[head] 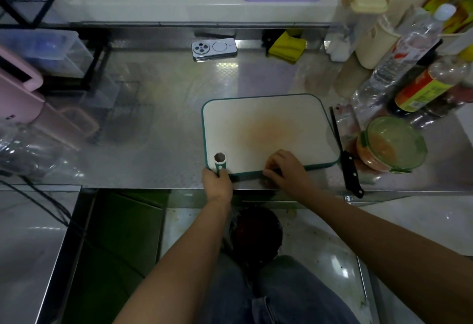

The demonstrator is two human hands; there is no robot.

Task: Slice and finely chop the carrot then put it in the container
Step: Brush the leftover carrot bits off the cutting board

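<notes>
Seen from the head camera, the left hand (pixel 217 179) grips the near-left corner of a white, teal-rimmed plastic cutting board (pixel 268 116), fingers curled round the edge beside its hanging hole. The right hand (pixel 284 170) curls over the board's near edge further along and holds it too. An orange stain marks the middle of the board. Just right of the board a black-handled kitchen knife (pixel 345 156) lies on the stainless steel counter (pixel 166 131). Beside the knife stands a round glass container with green clips (pixel 394 142), and the finely chopped orange carrot (pixel 371 152) sits inside it.
</notes>
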